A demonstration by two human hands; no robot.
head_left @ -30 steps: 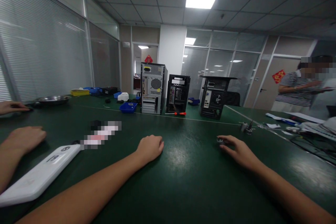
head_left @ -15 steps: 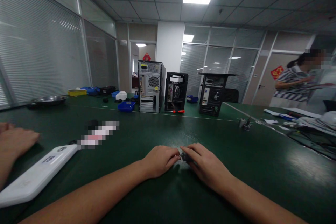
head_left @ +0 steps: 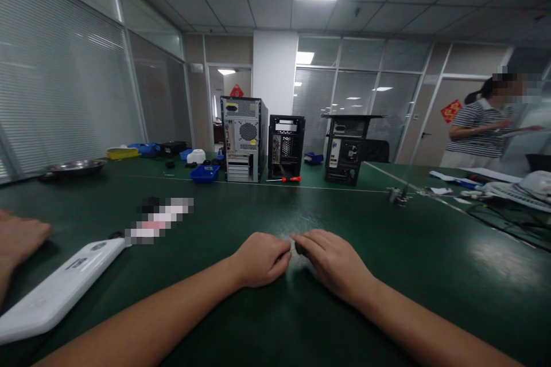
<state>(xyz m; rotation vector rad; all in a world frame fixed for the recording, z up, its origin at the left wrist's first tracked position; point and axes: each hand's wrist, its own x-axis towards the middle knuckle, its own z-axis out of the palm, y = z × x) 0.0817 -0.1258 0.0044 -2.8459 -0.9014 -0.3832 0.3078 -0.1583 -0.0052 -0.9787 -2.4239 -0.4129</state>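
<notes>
A small dark part [head_left: 300, 249] is sitting at the fingertips of the right hand [head_left: 333, 261], mostly hidden, so I'm not making out its shape. That hand is bending its fingers and thumb around it, nearly closed. Just beside it, the left hand [head_left: 262, 261] is curling its fingers almost to a fist; whether it is gripping anything, I cannot tell. Both are hovering low over or resting on the green counter [head_left: 451, 264], a narrow gap separating them. Left of the left hand, a white oblong case [head_left: 64, 287] is lying, with another person's hand [head_left: 21, 238] resting beyond it. Ahead of the hands, a red-handled screwdriver [head_left: 293, 179] is lying before three computer towers [head_left: 243, 137], and a blue tray [head_left: 204, 174] is sitting to their left. Ahead and right of the right hand, small metal parts [head_left: 398, 196] are standing together. Farther right, a person in a striped shirt [head_left: 480, 126] is standing.
</notes>
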